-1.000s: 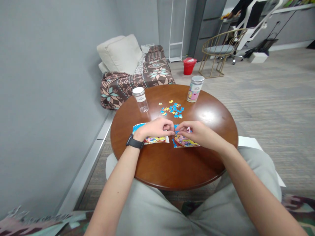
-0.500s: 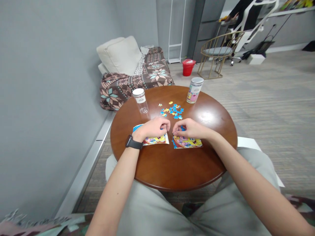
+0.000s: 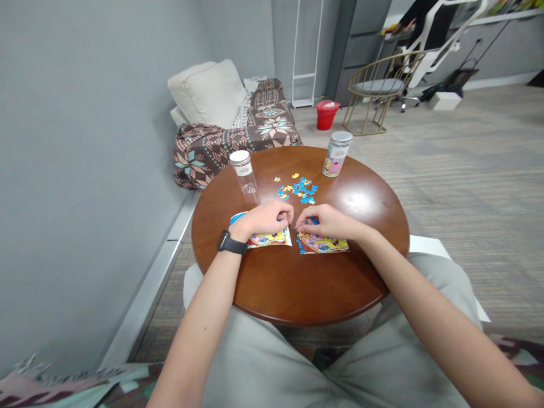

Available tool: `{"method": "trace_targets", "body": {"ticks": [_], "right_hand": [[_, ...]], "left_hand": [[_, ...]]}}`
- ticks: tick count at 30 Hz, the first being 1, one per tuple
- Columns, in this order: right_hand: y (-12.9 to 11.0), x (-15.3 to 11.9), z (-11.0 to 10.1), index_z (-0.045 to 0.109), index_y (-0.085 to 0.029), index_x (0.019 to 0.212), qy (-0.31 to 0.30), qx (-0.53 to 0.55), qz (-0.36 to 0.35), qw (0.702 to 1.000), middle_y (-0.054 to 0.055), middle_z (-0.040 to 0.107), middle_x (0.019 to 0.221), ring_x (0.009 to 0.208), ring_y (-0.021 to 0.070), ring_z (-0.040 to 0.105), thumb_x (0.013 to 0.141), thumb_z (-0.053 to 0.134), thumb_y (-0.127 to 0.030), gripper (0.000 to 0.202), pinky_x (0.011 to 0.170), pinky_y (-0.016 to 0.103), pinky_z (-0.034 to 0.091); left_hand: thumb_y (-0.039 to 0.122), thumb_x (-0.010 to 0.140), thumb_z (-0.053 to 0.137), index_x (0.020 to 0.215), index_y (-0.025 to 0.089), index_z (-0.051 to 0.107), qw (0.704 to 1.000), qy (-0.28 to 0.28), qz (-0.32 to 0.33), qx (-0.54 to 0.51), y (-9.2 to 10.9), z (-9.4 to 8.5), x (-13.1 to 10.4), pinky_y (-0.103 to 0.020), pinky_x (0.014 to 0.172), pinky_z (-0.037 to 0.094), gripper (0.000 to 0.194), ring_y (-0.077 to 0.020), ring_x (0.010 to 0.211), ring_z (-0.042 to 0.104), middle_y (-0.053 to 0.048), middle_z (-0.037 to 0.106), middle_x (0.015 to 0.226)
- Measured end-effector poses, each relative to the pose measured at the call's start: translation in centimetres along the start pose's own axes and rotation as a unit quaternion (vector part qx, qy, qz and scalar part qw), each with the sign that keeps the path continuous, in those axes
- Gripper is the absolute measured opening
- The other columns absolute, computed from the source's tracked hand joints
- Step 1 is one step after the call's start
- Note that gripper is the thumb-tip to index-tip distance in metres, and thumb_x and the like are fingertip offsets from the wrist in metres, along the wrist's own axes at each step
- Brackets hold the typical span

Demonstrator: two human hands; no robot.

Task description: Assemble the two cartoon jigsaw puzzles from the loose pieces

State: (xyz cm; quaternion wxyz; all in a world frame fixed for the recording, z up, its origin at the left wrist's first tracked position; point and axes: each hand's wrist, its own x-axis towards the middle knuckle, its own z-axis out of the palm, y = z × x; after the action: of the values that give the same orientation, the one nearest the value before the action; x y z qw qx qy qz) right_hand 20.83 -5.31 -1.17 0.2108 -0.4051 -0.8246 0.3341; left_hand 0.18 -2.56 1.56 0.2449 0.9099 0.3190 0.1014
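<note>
My left hand (image 3: 272, 218) rests with curled fingers over a colourful picture sheet (image 3: 270, 240) on the round brown table (image 3: 306, 294). What its fingers hold, if anything, is hidden. My right hand (image 3: 321, 221) is closed in a pinch at the upper left of a partly assembled puzzle (image 3: 325, 244); whatever sits between its fingertips is too small to make out. The two hands are close together but apart. Beyond them lie several loose blue and yellow puzzle pieces (image 3: 302, 189).
A clear jar with a white label (image 3: 244, 171) stands at the table's back left, a printed jar (image 3: 337, 154) at the back right. Behind are a covered couch (image 3: 238, 141), a red bin (image 3: 326, 115) and a gold-framed chair (image 3: 378, 86). A person's arm shows at the far desk.
My right hand has shifted slightly left, toward my left hand. The left hand stays nearly in place, and the whole view has moved a little.
</note>
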Motion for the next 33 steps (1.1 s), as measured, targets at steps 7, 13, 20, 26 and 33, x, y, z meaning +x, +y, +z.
{"method": "trace_targets", "body": {"ticks": [7,13,20,26,33], "right_hand": [[0.27,0.09,0.03,0.073,-0.020,0.085,-0.005,-0.004,-0.003,1.000,0.002,0.075,0.089,0.084,0.0182,0.068,0.080,0.061,-0.028,0.016,0.083,0.030,0.050],[0.21,0.02,-0.02,0.073,-0.020,0.085,0.000,-0.002,-0.006,1.000,0.002,0.075,0.090,0.084,0.0182,0.068,0.080,0.060,-0.028,0.016,0.083,0.030,0.050],[0.17,0.01,0.06,0.073,-0.020,0.085,0.004,-0.004,-0.008,1.000,0.002,0.075,0.089,0.084,0.0182,0.068,0.080,0.060,-0.026,0.015,0.081,0.030,0.050],[0.24,0.06,0.15,0.073,-0.020,0.085,0.010,-0.011,-0.006,1.000,0.002,0.075,0.090,0.085,0.0183,0.068,0.080,0.060,-0.026,0.015,0.082,0.029,0.050],[0.56,0.06,0.20,0.074,-0.020,0.086,0.007,-0.008,-0.007,1.000,0.002,0.075,0.091,0.084,0.0171,0.067,0.080,0.060,-0.027,0.016,0.082,0.027,0.049]], "left_hand": [[0.010,0.067,0.046,0.071,0.015,0.063,1.000,-0.003,-0.005,-0.002,0.00,0.05,-0.01,-0.024,0.055,0.028,0.018,-0.0103,0.054,0.036,0.005,0.040,0.053],[0.009,0.068,0.046,0.071,0.016,0.063,1.000,-0.004,-0.003,0.000,-0.06,0.07,0.00,-0.024,0.056,0.029,0.018,-0.0108,0.055,0.037,0.005,0.040,0.052],[0.009,0.067,0.046,0.070,0.015,0.062,1.000,-0.007,-0.004,0.000,0.15,0.00,0.06,-0.024,0.056,0.028,0.018,-0.0105,0.055,0.037,0.005,0.043,0.054],[0.010,0.067,0.046,0.073,0.015,0.063,1.000,-0.011,-0.001,-0.003,-0.26,0.17,0.00,-0.024,0.055,0.028,0.018,-0.0101,0.054,0.036,0.005,0.042,0.054],[0.012,0.069,0.045,0.072,0.015,0.062,1.000,-0.011,0.006,0.001,-0.45,0.23,-0.03,-0.023,0.055,0.028,0.018,-0.0095,0.055,0.037,0.005,0.044,0.056]]}}
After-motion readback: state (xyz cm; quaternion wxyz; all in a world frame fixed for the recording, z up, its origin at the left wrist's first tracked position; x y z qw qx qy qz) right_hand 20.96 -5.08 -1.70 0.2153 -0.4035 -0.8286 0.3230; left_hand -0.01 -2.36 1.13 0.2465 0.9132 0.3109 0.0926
